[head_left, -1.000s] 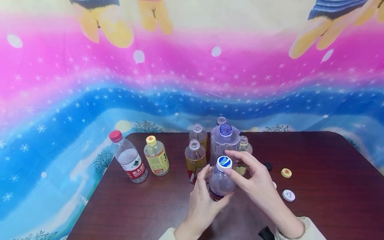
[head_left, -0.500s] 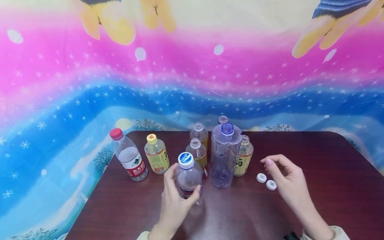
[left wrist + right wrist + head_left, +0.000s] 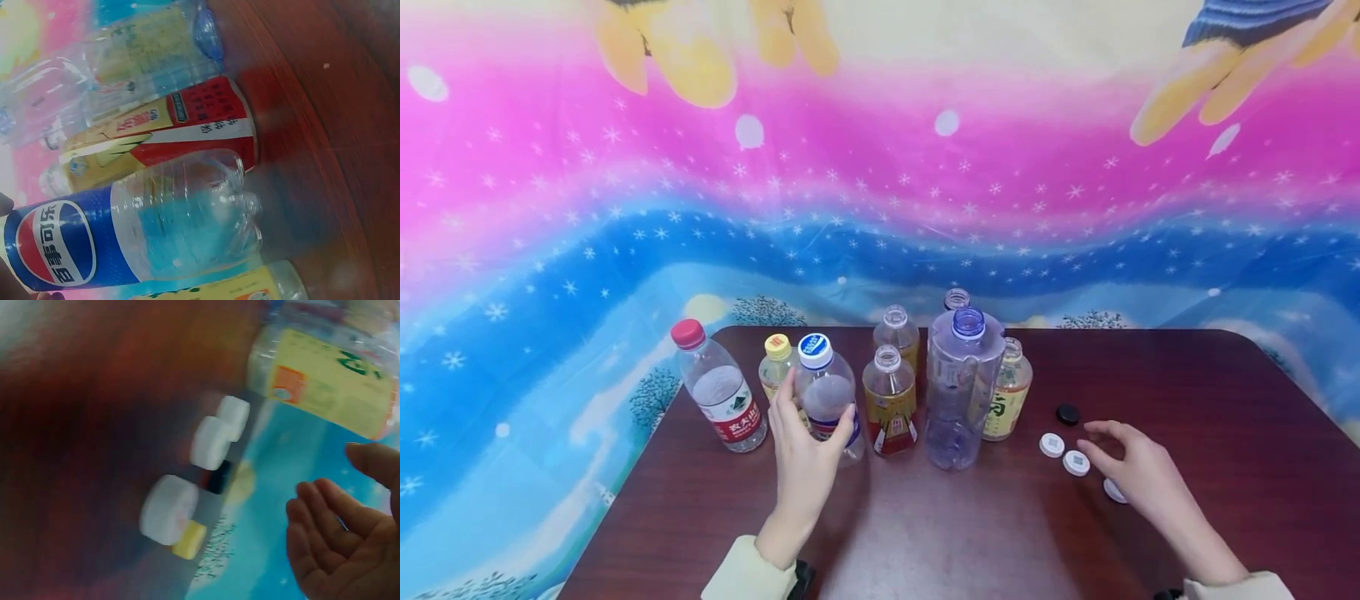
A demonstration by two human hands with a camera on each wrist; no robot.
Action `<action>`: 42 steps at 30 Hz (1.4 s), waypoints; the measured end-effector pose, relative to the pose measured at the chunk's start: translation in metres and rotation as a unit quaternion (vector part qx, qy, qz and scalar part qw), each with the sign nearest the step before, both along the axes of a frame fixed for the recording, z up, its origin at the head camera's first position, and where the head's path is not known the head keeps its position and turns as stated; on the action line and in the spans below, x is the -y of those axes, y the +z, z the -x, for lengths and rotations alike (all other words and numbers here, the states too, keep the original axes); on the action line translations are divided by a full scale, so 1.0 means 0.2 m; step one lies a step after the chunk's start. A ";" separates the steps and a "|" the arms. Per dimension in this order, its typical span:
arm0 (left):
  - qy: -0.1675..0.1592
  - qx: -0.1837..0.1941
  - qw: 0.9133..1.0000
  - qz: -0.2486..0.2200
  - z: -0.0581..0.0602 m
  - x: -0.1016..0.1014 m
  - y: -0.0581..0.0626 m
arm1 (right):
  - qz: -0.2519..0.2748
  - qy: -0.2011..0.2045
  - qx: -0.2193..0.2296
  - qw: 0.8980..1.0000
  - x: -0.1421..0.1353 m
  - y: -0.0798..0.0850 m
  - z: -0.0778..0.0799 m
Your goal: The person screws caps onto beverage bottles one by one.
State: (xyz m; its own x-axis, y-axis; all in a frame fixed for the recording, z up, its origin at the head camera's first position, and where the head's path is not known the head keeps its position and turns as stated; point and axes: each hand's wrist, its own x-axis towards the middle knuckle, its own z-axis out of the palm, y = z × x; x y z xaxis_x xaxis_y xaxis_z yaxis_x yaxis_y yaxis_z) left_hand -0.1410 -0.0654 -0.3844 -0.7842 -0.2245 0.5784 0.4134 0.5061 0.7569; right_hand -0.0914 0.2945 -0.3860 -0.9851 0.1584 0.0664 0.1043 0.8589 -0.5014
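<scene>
In the head view, the left hand (image 3: 805, 454) holds the blue-labelled bottle (image 3: 829, 396), with thumb and fingers curled around its sides; this bottle is in front of the yellow-capped bottle (image 3: 777, 367), to the right of the red-capped bottle (image 3: 722, 404). The right hand (image 3: 1138, 475) is near three white caps (image 3: 1077, 463) and one black cap (image 3: 1067, 413) on the table (image 3: 925, 542), its thumb and forefinger apart. In the left wrist view, the blue-labelled bottle is beside the gold-and-red bottle (image 3: 187, 122); whether its base touches the table, I cannot tell. In the right wrist view, the right hand's fingers are lightly bent, thumb separate, pinching nothing; a yellow cap (image 3: 190, 541) lies beside a white one.
</scene>
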 end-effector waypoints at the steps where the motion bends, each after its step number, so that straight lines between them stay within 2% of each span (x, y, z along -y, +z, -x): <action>1: -0.001 0.009 1.000 -0.007 0.02 0.00 0.00 | -0.011 0.007 0.008 1.000 -0.01 -0.02 0.01; 5: -0.002 0.030 0.999 -0.036 0.08 -0.02 0.01 | -0.050 0.021 0.018 0.998 -0.02 -0.09 0.04; 10: -0.006 0.055 0.997 -0.048 0.15 -0.03 0.02 | -0.059 0.024 0.038 0.997 -0.04 -0.15 0.05; 17: -0.013 0.086 0.995 -0.049 0.22 -0.05 0.04 | -0.058 0.040 0.073 0.995 -0.05 -0.19 0.07; 21: -0.012 0.091 0.994 -0.058 0.25 -0.06 0.04 | -0.062 0.044 0.080 0.994 -0.05 -0.20 0.07; 29: -0.015 0.109 0.992 -0.065 0.29 -0.07 0.05 | -0.060 0.046 0.071 0.995 -0.05 -0.21 0.08; 37: -0.025 0.118 0.991 -0.060 0.30 -0.07 0.06 | -0.068 0.054 0.030 0.996 -0.06 -0.22 0.07; 42: -0.021 0.112 0.992 -0.060 0.31 -0.08 0.05 | -0.061 0.048 0.049 0.996 -0.06 -0.21 0.09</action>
